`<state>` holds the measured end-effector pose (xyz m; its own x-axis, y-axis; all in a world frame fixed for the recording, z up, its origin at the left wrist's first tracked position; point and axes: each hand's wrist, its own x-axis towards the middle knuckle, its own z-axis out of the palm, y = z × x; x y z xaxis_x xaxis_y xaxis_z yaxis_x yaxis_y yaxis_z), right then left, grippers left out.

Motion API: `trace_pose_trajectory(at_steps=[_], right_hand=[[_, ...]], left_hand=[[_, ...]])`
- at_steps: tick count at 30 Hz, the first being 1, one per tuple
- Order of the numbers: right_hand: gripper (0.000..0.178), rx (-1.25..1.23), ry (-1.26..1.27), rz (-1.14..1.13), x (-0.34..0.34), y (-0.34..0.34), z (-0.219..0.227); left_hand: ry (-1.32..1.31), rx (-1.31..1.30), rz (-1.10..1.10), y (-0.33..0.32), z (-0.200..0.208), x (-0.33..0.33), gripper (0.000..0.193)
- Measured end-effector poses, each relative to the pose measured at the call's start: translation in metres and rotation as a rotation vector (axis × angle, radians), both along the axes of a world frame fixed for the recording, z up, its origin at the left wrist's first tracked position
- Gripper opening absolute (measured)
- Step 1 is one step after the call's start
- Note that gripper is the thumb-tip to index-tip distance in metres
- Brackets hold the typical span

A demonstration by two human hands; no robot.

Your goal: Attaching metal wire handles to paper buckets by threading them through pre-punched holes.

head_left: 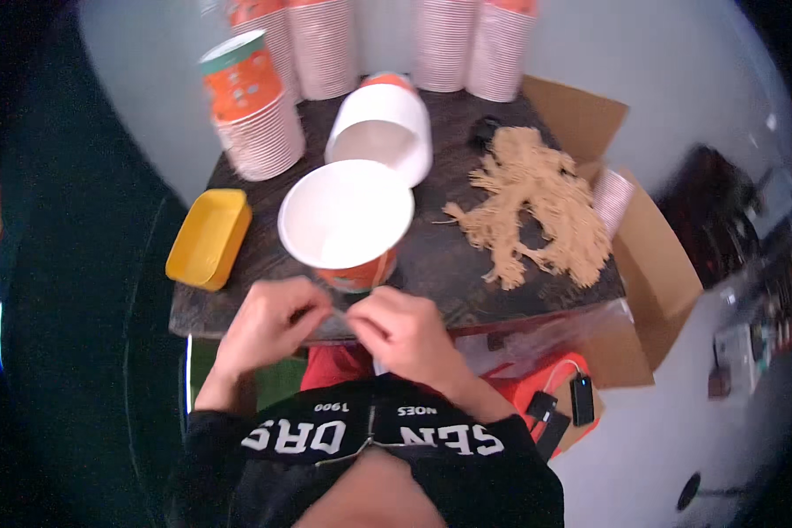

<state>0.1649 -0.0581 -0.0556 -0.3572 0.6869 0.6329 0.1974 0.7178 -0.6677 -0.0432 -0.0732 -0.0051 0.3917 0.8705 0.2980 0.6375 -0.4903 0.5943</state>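
Note:
My left hand (pixel 277 319) is closed, its thumb and fingers pinched together just past the table's front edge. Close beside it, my right hand (pixel 403 330) is pinched the same way. Something thin and pale seems to run between the fingertips, too small and blurred to name. Right in front of both hands stands a large white-lined paper tub (pixel 348 216) with an orange and green outside, its mouth up. A thin tan strand shows against its lower right side. Behind it, another white tub (pixel 380 132) lies on its side, mouth toward me.
Tan tasselled cords (pixel 537 207) lie heaped on the right of the dark table (pixel 440 290). A yellow plastic tray (pixel 209 239) sits at the left. Tall stacks of paper tubs (pixel 260 128) line the back. An open cardboard box (pixel 651 255) stands beyond the right edge.

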Motion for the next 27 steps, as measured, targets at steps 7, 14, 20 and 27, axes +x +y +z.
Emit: trace_pose_trajectory(at_steps=[7, 14, 20, 27], right_hand=[[0.010, -0.147, 0.155, -0.046, 0.006, 0.005, -0.006], [0.010, -0.135, 0.266, -0.137, 0.010, 0.007, -0.007], [0.010, -0.007, 0.360, -0.217, 0.012, 0.010, -0.007], [0.016, 0.086, 0.404, -0.290, 0.001, 0.016, -0.029]], left_hand=[[0.130, 0.339, 0.185, 0.040, 0.003, -0.038, 0.039], [0.260, 0.307, 0.089, 0.041, 0.001, -0.039, 0.029], [0.213, 0.355, 0.039, 0.024, 0.000, -0.017, 0.018], [0.206, 0.296, 0.013, 0.022, -0.006, 0.002, 0.025]])
